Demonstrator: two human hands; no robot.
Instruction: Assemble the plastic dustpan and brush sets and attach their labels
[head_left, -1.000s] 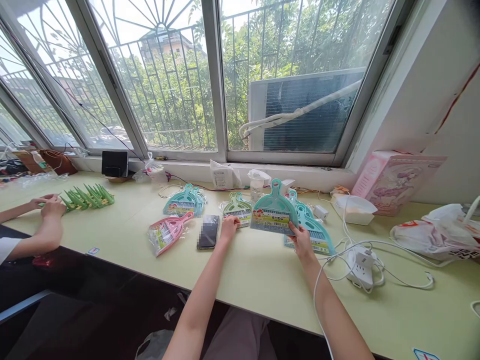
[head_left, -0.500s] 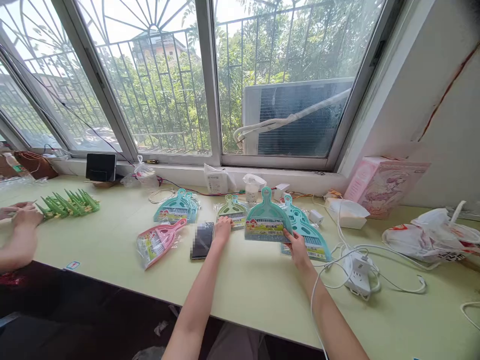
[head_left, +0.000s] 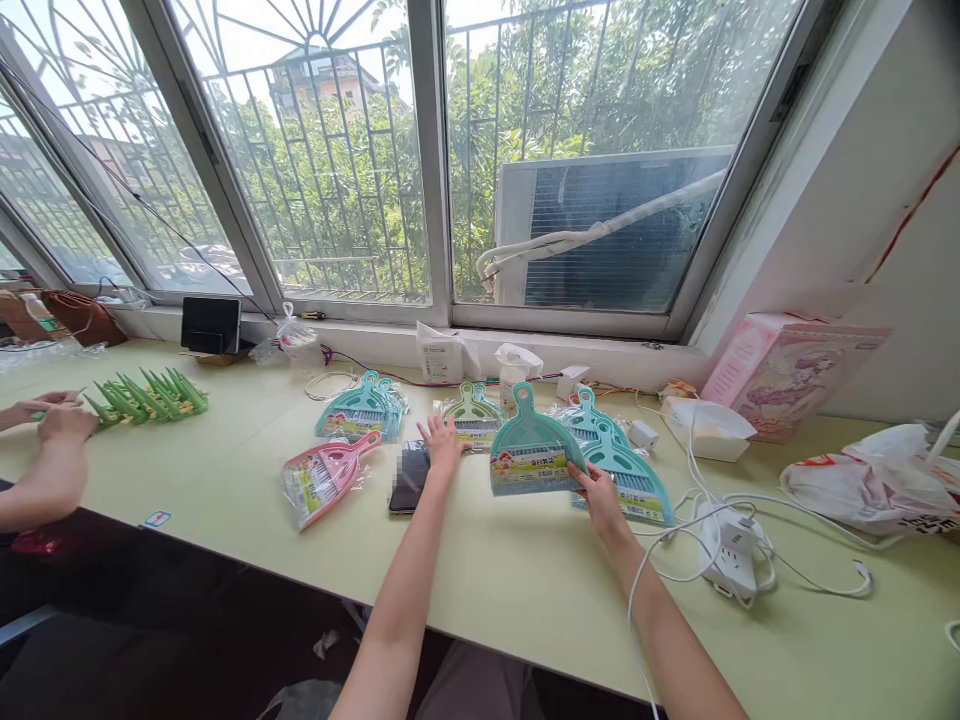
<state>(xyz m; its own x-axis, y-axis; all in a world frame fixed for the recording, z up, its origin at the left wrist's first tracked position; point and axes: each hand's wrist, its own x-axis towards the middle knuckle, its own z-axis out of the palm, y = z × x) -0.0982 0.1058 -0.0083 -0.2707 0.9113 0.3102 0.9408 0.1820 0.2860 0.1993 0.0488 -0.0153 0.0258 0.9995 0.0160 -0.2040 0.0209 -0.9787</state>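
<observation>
My right hand (head_left: 600, 488) grips the lower right edge of a teal dustpan-and-brush set (head_left: 531, 440), held upright with its handle up and its printed label facing me. My left hand (head_left: 444, 447) has its fingers spread, between a black phone (head_left: 409, 492) and a green dustpan-and-brush set (head_left: 475, 412); whether it touches the green set I cannot tell. To the left lie a pink dustpan-and-brush set (head_left: 324, 480) in clear wrap and a few teal sets (head_left: 364, 405). More teal sets (head_left: 628, 478) lie right of the held one, partly behind my right hand.
White cables and a power strip (head_left: 727, 552) spread across the right side. Behind them stand a tissue box (head_left: 709, 430), a pink box (head_left: 787, 375) and a plastic bag (head_left: 874, 475). At far left another person's hands (head_left: 64, 415) are near green spiky pieces (head_left: 150, 395).
The fingers of my left hand have spread out near the green set. My right hand still holds the teal set, which has tilted slightly. The view has shifted a little.
</observation>
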